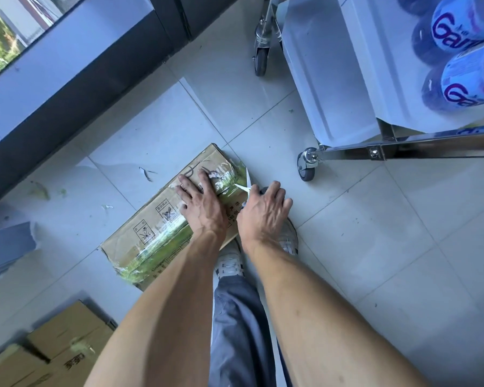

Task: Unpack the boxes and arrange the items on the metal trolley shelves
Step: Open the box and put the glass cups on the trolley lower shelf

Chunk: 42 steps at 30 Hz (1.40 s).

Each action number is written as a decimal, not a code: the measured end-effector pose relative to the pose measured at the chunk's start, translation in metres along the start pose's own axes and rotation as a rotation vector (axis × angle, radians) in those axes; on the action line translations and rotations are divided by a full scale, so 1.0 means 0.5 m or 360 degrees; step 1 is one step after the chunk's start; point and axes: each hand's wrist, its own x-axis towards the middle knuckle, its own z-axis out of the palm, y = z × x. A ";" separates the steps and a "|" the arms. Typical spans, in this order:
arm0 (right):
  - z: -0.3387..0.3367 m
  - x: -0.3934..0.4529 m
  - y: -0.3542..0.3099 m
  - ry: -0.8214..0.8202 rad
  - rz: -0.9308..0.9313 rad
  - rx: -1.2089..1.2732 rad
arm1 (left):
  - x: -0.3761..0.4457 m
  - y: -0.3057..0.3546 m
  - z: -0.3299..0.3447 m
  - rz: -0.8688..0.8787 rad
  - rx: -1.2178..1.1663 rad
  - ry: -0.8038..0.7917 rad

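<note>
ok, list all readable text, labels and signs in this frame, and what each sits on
"Ga", the start of a cut-off purple brand word: on the blue bottles on the trolley.
Handling pictograms, one crossed out: on the taped box under the left hand.
Small printed characters beside the right hand: too small to read.
Dark characters on the boxes at lower left: blurred, unreadable.

Box (162, 233) centre frame: matt brown cardboard, glossy crinkled clear tape over green print. Floor (375, 247): smooth glossy pale tile. Trolley (403, 148) upper right: polished metal frame, rubbery grey casters. Bottles (470, 88): glossy plastic film labels. Trousers (238, 331): matt grey cloth.
</note>
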 end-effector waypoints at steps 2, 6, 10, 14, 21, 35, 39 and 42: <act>-0.001 0.022 -0.013 -0.0052 -0.0102 -0.0052 | 0.003 -0.005 0.006 0.0008 -0.0002 0.0030; -0.010 0.037 -0.021 -0.0170 -0.0145 -0.0090 | -0.002 -0.007 0.011 0.0006 0.0009 0.0036; -0.010 0.035 -0.002 -0.0253 -0.0161 -0.0033 | -0.013 -0.004 -0.001 -0.0015 -0.0027 0.0052; -0.015 0.040 0.025 -0.0183 -0.0269 -0.0031 | -0.028 0.002 -0.025 -0.0083 -0.0186 0.0206; -0.015 0.019 0.060 -0.0159 0.0053 -0.0108 | -0.058 -0.016 -0.047 -0.0495 -0.0466 0.0350; -0.031 0.060 0.121 -0.0045 -0.0285 -0.0311 | -0.115 0.054 0.051 -0.0367 -0.0396 0.0216; -0.039 0.068 0.114 -0.0028 -0.0466 -0.0329 | -0.100 0.060 0.029 -0.0492 -0.0498 0.0334; -0.043 0.074 0.095 -0.0063 -0.0659 -0.0317 | -0.096 0.073 0.023 -0.0570 -0.0528 0.0361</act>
